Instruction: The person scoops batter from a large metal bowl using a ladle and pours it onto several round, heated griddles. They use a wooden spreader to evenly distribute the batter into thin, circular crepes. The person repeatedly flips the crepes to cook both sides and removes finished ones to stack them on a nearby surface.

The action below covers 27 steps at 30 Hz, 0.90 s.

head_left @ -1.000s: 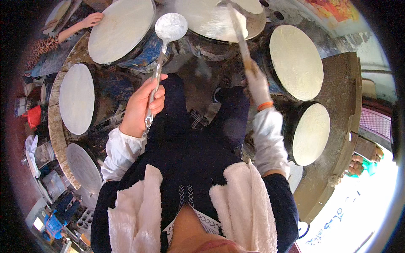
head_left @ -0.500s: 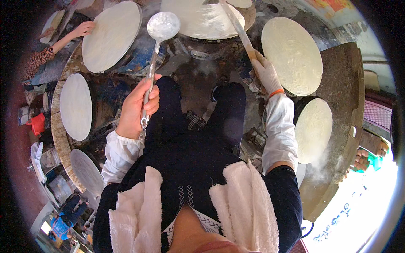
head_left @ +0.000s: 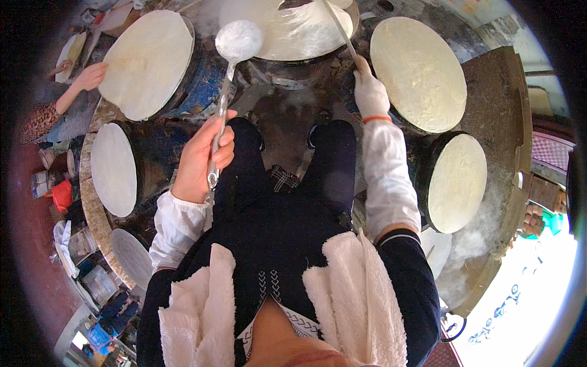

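Observation:
My bare left hand [head_left: 203, 158] is closed round the metal handle of a ladle [head_left: 239, 40], its bowl coated with pale batter. My right hand [head_left: 370, 93], in a white knit glove, grips a long flat spreading stick [head_left: 340, 27]. The stick reaches onto the far middle griddle, where a batter sheet [head_left: 287, 30] has streaks and a dark gap near the top of the picture. To the right of my glove lies a smooth pale pancake [head_left: 419, 73] on a round griddle. Another pancake [head_left: 457, 183] covers the griddle beside my right forearm.
Round griddles ring me on a curved counter [head_left: 498, 122]. On the left are a large pancake [head_left: 147, 64], touched by another person's hand [head_left: 92, 76], and a white one [head_left: 114, 170]. Steam rises at right. A red bag [head_left: 62, 196] and tubs stand beyond the counter's left edge.
My gloved hand and the stick have shifted left and slightly farther away. A dark gap now shows in the far batter sheet. The other person's hand and the large left pancake have moved left.

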Motion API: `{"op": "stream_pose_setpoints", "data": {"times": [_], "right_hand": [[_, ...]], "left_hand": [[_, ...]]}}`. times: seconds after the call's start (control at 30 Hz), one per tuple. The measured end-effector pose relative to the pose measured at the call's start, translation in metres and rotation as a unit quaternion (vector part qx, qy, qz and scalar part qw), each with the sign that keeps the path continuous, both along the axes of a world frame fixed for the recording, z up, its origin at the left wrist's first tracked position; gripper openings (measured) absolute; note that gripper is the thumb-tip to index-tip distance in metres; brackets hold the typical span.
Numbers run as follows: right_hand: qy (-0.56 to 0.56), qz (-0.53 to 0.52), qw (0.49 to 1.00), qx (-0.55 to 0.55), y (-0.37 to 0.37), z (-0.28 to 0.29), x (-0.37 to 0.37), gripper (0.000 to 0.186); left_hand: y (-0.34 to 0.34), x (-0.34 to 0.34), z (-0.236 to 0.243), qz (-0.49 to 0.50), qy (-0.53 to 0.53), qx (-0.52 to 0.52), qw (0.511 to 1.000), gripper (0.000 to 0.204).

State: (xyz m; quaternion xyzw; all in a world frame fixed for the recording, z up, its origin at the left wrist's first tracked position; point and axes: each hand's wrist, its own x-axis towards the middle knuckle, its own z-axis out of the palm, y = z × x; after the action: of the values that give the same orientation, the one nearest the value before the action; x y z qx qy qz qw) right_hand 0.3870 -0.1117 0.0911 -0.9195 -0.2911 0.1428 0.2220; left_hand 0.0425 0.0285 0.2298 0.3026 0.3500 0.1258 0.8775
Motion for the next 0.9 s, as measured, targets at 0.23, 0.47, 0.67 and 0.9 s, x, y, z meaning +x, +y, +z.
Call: {"op": "stream_pose_setpoints", "data": {"times": [0.23, 0.47, 0.67, 0.9], "right_hand": [[-0.033, -0.055, 0.998, 0.025, -0.002, -0.011, -0.069, 0.050], [-0.011, -0.081, 0.990, 0.118, 0.056, -0.016, 0.030, 0.042], [0.060, -0.093, 0.983, 0.148, 0.124, -0.012, 0.049, 0.042], [0.090, 0.033, 0.981, 0.170, 0.121, 0.009, -0.010, 0.051]], "left_hand": [[0.000, 0.011, -0.004, -0.003, 0.005, -0.016, 1.000, 0.034], [0.007, 0.017, -0.001, -0.022, 0.026, -0.019, 0.999, 0.031], [0.008, 0.016, 0.003, -0.019, 0.064, 0.022, 0.998, 0.031], [0.017, 0.008, -0.005, -0.027, 0.059, 0.031, 0.997, 0.033]]}}
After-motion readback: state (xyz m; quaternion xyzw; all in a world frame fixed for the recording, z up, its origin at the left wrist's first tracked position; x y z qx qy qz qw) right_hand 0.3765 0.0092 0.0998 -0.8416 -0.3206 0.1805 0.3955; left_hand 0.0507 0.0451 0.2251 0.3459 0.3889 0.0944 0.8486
